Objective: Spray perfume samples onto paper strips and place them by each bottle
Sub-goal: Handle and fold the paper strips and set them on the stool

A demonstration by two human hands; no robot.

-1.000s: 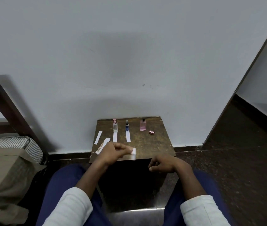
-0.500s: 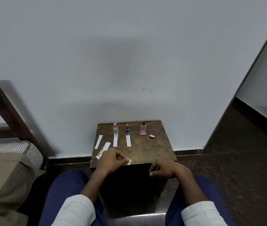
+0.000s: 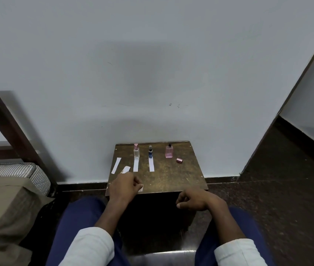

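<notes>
The person's left hand (image 3: 124,186) sits over the near-left edge of the tabletop (image 3: 171,175), its fingers (image 3: 137,184) curled and pinching a small paper strip (image 3: 141,188). The right hand (image 3: 194,198) hangs off the near edge, loosely curled, holding nothing. Along the far side stand a clear bottle (image 3: 136,151), a blue bottle (image 3: 150,152) and a pink bottle (image 3: 169,151), with a pink cap (image 3: 179,160) lying beside the last. White strips (image 3: 136,165) lie in front of the clear and blue bottles; two spare strips (image 3: 116,165) lie further left.
</notes>
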